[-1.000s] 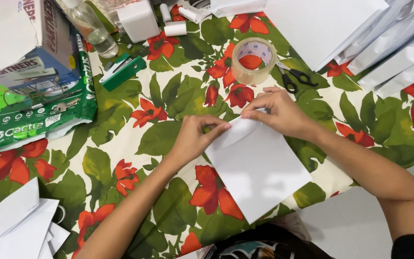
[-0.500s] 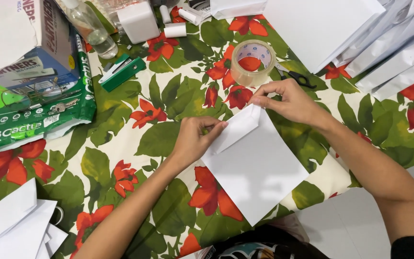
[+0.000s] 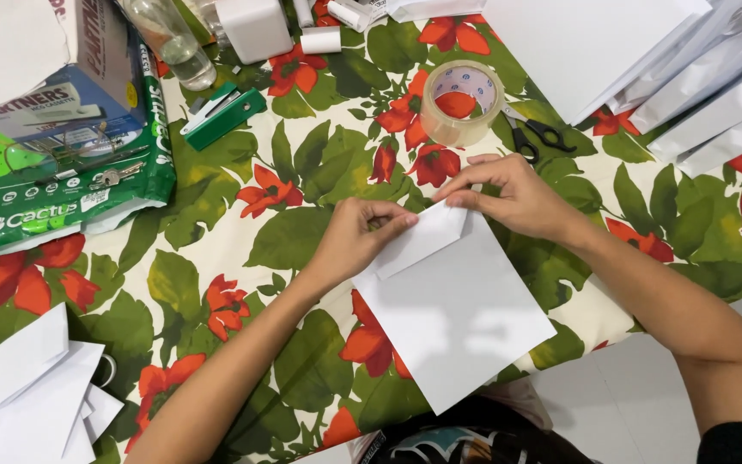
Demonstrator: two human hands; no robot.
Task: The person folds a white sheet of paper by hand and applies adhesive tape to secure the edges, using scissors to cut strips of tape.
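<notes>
A white sheet of paper [image 3: 453, 314] lies at an angle on the flowered tablecloth [image 3: 302, 180], its top edge folded down into a narrow flap. My left hand [image 3: 355, 239] pinches the left end of that flap. My right hand [image 3: 513, 196] presses its fingertips on the right end of the fold, near the sheet's top corner. Both hands rest on the paper against the table.
A roll of clear tape [image 3: 461, 103] and black scissors [image 3: 538, 136] lie just beyond my right hand. A green stapler [image 3: 223, 113], a bottle [image 3: 165, 39] and a green paper ream [image 3: 62, 185] sit at the left. Folded white papers [image 3: 36, 395] pile up at bottom left, silver pouches [image 3: 714, 86] at top right.
My right hand lifted toward the tape roll with the sheet's corner, then came back down onto the fold. The left hand stayed pinching the flap's left end.
</notes>
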